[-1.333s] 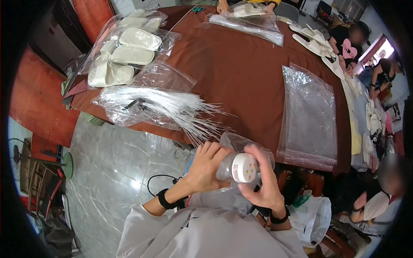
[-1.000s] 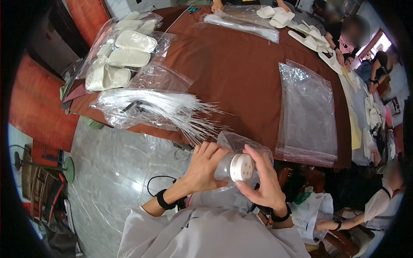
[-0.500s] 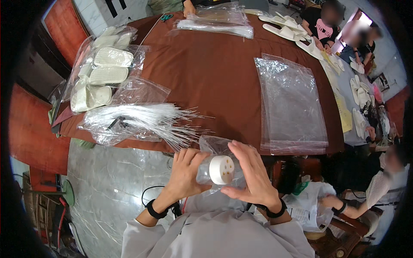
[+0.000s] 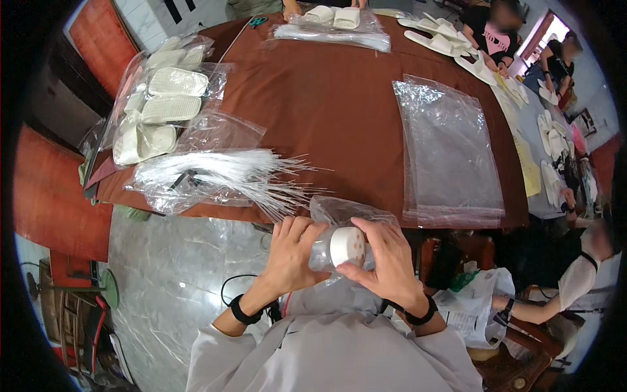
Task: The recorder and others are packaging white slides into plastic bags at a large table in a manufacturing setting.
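Note:
In front of my body, my left hand (image 4: 292,251) grips a clear container (image 4: 319,253), its fingers wrapped round the side. At the container's right end is a round white cap (image 4: 347,247) with several small holes that look brownish. My right hand (image 4: 388,264) holds this cap, fingers over its top edge and thumb at its lower edge. Behind both hands a clear plastic bag (image 4: 349,208) lies crumpled at the table's near edge. Whether the bag touches the container cannot be made out.
On the brown-covered table (image 4: 320,111) lie a bundle of white thin strips (image 4: 215,171), bagged cream slippers (image 4: 171,110) and a stack of clear bags (image 4: 450,153). Across the table a person's hands hold slippers (image 4: 345,17). At right, a seated person's arm (image 4: 535,311) is near a white bag (image 4: 480,307).
My right hand has closed in on the white cap, its thumb now against it. Across the table, a pair of slippers has come into view on the clear bags.

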`<control>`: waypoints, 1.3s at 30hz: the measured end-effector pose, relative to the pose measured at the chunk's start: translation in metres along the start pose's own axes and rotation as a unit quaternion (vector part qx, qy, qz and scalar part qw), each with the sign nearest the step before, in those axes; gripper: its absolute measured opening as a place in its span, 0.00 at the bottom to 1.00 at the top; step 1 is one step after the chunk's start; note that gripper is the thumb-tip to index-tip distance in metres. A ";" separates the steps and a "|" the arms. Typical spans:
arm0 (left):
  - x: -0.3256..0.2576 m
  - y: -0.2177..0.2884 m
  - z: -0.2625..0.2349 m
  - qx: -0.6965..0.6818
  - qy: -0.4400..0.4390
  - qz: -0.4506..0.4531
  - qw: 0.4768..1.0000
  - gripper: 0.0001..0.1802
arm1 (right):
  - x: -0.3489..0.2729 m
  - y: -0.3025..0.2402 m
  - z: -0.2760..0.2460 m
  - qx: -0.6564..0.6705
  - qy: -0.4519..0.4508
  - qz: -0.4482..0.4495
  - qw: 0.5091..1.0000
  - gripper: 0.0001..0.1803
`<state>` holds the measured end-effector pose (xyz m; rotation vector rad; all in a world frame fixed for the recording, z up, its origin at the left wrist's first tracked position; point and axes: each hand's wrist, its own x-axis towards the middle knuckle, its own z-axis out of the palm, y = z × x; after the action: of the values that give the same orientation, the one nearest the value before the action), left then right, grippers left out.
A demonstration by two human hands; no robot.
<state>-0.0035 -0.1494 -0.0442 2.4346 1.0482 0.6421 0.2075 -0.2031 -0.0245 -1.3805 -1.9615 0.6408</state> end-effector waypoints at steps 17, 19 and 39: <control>-0.003 0.005 -0.002 -0.003 0.008 0.006 1.000 0.49 | 0.007 -0.002 -0.003 -0.026 0.014 -0.107 0.994 0.41; -0.002 0.008 0.001 -0.006 0.018 0.001 1.000 0.48 | 0.005 -0.005 0.001 -0.011 0.023 -0.057 0.998 0.41; -0.041 0.003 0.026 -0.249 0.154 -0.224 0.930 0.19 | -0.053 -0.004 -0.029 -0.019 0.253 0.035 0.967 0.41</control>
<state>-0.0125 -0.1873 -0.0734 1.6207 1.3126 1.0012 0.2396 -0.2535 -0.0142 -1.4676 -1.5273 0.2442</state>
